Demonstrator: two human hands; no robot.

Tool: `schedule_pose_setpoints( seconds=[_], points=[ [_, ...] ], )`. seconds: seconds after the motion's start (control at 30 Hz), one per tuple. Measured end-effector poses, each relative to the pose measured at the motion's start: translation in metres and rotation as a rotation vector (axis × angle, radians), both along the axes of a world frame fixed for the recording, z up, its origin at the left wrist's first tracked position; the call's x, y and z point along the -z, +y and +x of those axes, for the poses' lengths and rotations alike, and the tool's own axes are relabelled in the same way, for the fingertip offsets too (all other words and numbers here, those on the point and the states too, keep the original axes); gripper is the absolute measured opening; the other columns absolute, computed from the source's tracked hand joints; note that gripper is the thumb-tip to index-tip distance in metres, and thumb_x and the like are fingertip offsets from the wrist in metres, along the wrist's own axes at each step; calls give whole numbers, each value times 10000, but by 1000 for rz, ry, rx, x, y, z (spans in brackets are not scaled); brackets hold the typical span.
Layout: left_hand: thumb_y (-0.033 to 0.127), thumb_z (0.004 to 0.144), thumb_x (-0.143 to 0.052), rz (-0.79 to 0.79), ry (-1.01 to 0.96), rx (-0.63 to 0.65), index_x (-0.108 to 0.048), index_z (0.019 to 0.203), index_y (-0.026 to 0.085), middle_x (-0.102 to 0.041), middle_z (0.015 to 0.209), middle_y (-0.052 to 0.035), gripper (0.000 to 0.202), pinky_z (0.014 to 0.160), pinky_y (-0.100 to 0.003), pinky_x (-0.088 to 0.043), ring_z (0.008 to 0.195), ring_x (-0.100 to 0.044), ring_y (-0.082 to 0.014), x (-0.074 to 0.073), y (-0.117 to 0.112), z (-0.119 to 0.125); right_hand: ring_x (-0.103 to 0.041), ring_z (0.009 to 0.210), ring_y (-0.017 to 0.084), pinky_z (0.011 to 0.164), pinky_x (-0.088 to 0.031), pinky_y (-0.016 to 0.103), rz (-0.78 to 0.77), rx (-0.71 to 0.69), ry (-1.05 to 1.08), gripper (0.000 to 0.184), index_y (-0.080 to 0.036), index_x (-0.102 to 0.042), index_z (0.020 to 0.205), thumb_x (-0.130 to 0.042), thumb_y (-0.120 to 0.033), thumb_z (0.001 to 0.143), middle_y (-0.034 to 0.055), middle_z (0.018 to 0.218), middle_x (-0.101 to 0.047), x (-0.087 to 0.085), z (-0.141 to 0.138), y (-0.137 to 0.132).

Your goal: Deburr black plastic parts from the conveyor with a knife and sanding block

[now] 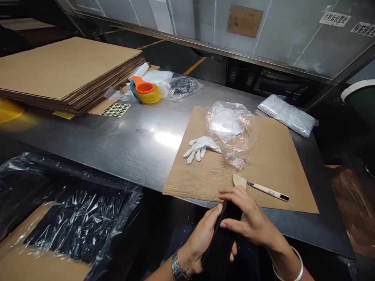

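Black piece [221, 246] sits between left hand [200, 240], fingers wrapped beneath, and right hand [252, 218], fingers closed over its far end, near the table [137, 146]. Loosened fingers could drop it; careless reaching could meet the knife [268, 190].

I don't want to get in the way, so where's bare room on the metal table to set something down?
Widest patch: the metal table between the cardboard stack and the cardboard sheet. The sheet has room right of the plastic bag, beyond the knife. Crowded: around the tape dispenser, and where left hand and right hand hold a black object.
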State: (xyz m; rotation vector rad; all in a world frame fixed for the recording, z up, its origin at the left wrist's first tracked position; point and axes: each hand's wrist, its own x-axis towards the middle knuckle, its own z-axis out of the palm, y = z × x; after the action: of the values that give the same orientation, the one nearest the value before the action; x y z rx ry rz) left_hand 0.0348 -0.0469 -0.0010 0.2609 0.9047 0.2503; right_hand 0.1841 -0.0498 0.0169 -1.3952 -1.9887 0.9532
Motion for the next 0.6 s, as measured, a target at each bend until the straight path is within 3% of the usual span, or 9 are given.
schedule_pose_setpoints(
  seconds=[0.13,0.4,0.53,0.6],
  points=[
    [535,876,-284,-21,-67,82,-619,769,90,-612,437,-87,567,318,-179,-386,327,-550,-138,5,-2,-2,-605,860,174,774,-485,307,-106,-23,163,269,-174,-666,1019,-668,-269,766,57,908,-692,5,11,6],
    [571,863,-239,-40,-48,154,-650,739,47,-608,439,-112,678,311,-164,-376,330,-562,-135,15,-4,-4,-652,850,169,751,-495,278,-262,31,264,267,-204,-664,1074,-505,-195,860,46,948,-711,15,18,2],
    [567,850,-310,13,-92,110,-640,753,64,-608,452,-91,610,341,-185,-407,350,-566,-137,19,-5,-4,-654,858,181,764,-496,299,-353,221,377,257,-179,-672,985,-453,-277,893,63,911,-711,20,17,-1],
    [575,842,-327,52,-85,81,-630,773,65,-613,457,-94,597,343,-184,-397,353,-564,-137,20,-5,-5,-638,912,184,800,-491,311,-359,322,447,264,-182,-628,1033,-458,-327,891,71,966,-693,24,15,-8]
  ],
)
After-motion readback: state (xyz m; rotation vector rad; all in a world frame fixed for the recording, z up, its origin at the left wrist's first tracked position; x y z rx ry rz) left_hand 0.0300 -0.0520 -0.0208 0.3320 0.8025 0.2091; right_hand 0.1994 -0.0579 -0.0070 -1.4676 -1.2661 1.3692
